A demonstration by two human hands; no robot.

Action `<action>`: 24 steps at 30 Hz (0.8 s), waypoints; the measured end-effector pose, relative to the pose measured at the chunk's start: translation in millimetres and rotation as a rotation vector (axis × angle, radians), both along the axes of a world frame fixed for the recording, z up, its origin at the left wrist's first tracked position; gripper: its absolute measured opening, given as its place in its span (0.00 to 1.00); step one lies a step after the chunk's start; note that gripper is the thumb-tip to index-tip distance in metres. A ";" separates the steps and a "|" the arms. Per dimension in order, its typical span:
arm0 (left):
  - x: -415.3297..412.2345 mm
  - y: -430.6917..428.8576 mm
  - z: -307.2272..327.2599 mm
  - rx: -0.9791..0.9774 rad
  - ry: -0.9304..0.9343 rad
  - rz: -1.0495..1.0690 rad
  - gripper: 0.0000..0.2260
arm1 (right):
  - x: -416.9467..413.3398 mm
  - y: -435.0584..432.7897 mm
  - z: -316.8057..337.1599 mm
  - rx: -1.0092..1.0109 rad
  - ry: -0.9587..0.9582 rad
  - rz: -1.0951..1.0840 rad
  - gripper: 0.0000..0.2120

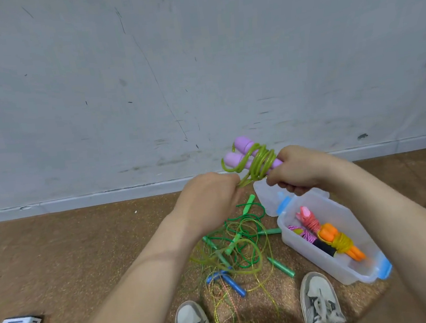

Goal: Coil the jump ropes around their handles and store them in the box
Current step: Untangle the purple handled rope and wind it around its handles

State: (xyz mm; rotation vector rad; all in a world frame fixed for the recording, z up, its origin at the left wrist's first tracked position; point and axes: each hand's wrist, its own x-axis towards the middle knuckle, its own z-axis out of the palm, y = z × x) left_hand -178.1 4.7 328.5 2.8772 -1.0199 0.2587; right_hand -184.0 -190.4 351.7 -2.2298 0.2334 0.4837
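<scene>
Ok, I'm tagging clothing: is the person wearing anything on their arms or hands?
No. The left hand and right hand are bare, without gloves, visible rings or a watch; the left forearm and right forearm are uncovered to the frame edge, no sleeve showing.

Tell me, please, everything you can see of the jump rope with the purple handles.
The purple-handled jump rope has two smooth, rounded lilac handles held side by side, pointing up and left, with a glossy yellow-green cord coiled several times around them. The right hand grips the handles' lower ends; the left hand pinches the cord's loose part.
</scene>
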 end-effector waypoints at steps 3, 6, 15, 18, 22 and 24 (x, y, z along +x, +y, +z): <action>-4.4 1.1 15.8 0.083 -0.113 -0.030 0.07 | -0.3 12.2 2.1 -0.305 -0.095 0.055 0.12; -6.6 8.0 33.8 0.148 -0.092 0.001 0.10 | -9.0 29.8 4.8 -0.536 -0.152 0.185 0.12; -18.3 17.2 49.6 0.149 0.033 -0.057 0.17 | -29.9 65.2 2.9 -0.683 -0.071 0.509 0.15; -14.5 21.2 52.1 0.053 0.284 -0.039 0.20 | -37.2 66.4 9.4 -0.704 -0.080 0.654 0.13; -3.9 33.0 49.9 -0.232 0.784 -0.061 0.16 | -43.3 62.2 18.6 -0.625 -0.021 0.797 0.07; 3.0 38.6 45.7 -0.362 0.955 -0.094 0.15 | -41.3 59.6 20.4 -0.523 0.006 0.787 0.10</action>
